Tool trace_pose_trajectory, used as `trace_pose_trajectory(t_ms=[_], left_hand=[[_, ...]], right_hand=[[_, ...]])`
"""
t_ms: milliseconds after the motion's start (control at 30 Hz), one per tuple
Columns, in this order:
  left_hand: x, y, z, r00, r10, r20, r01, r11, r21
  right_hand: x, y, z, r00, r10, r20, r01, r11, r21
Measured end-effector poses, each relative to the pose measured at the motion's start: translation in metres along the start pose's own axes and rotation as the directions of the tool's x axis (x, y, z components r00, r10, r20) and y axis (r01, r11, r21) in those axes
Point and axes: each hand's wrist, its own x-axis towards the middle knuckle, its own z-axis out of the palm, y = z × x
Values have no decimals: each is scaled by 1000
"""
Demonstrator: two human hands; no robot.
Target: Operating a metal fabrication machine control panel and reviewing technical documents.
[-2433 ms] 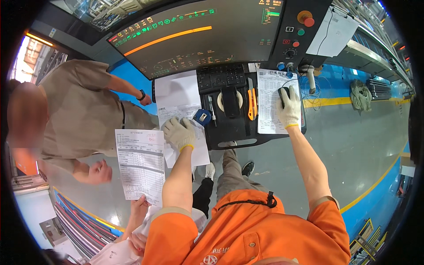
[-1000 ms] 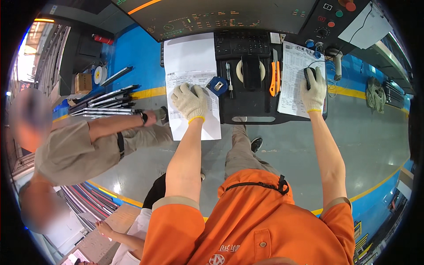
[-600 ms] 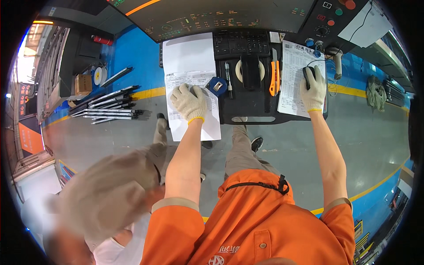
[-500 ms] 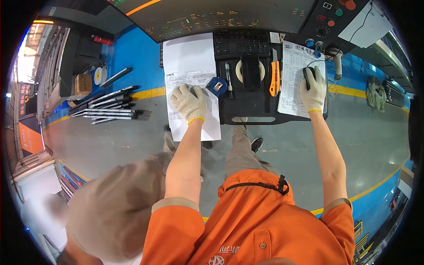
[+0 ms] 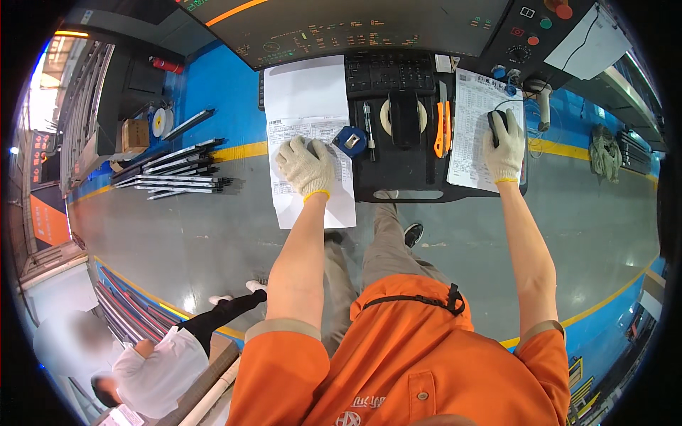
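Observation:
My left hand (image 5: 307, 167), in a white knit glove, lies on printed paper sheets (image 5: 309, 92) with its fingers apart. A blue tape measure (image 5: 351, 141) sits just right of it, beside a pen (image 5: 369, 131). My right hand (image 5: 504, 150), gloved too, rests over a dark computer mouse (image 5: 493, 126), its fingers curved along it. Beneath the mouse is another printed sheet (image 5: 469, 142). Between my hands an orange utility knife (image 5: 442, 128) and a dark stand with a cream disc (image 5: 405, 119) lie on the black console shelf (image 5: 398, 170).
A black keyboard (image 5: 391, 74) lies below a wide screen (image 5: 355, 28). To the right are control buttons (image 5: 545, 23) and a handheld scanner (image 5: 543, 106). Dark bars (image 5: 177, 170) are stacked at left. At lower left is a person in a white shirt (image 5: 156, 376).
The person in tan close by my left arm has moved out of that spot, uncovering the person in white and some long bars. My hands stay in place.

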Motion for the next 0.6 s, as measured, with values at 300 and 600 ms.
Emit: trace_pose_trajectory(t_ms=[300, 600], left_hand=[[0, -1, 0, 1000, 3, 9, -3, 1000, 6], [0, 1, -3, 998, -28, 55, 29, 999, -19]], right_hand=[[0, -1, 0, 1000, 1, -10, -1, 1000, 2], [-1, 1, 0, 1000, -2, -4, 2, 1000, 3]])
